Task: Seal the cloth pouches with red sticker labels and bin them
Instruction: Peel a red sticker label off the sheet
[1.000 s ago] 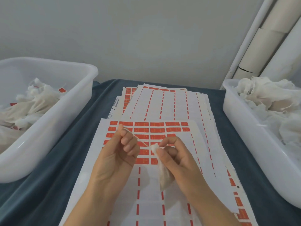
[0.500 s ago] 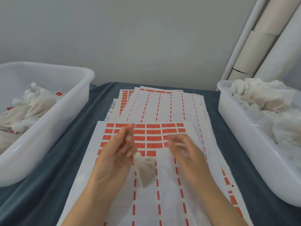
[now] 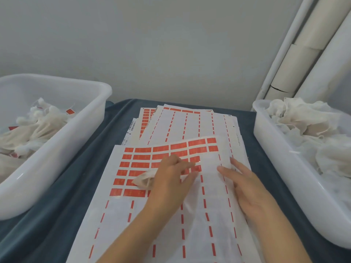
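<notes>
Left grip [image 3: 171, 179] holds a pouch [image 3: 143, 180], fingertips picking at a red sticker [image 3: 197, 168] just right; right grip [image 3: 245, 185] flat, pinning the sheet [image 3: 209, 215].

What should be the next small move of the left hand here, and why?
Probably peel one red sticker off the top sheet. The left hand reaches over the last red rows with a cloth pouch tucked under it, while the right hand lies flat on the sheet and steadies it. The pouch shows no label yet.
</notes>
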Available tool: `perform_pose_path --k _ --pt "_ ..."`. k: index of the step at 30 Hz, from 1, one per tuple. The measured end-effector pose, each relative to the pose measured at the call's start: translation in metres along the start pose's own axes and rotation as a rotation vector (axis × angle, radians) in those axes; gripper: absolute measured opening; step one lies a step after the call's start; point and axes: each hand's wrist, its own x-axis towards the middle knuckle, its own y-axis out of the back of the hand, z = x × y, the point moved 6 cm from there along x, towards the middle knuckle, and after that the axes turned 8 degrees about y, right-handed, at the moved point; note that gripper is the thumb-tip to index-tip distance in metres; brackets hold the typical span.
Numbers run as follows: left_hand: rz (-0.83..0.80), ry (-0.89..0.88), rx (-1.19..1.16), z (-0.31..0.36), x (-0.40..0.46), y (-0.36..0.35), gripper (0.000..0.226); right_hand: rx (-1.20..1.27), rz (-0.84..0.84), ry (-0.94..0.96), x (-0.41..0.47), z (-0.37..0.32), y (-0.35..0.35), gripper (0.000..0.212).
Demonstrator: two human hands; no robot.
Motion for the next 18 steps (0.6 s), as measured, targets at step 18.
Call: perform_pose_path --k 18 --pt "0.172 -0.21 -0.071 0.002 -0.008 0.009 0.031 -0.134 -0.189 0.132 -0.004 -0.002 -0.032 0.049"
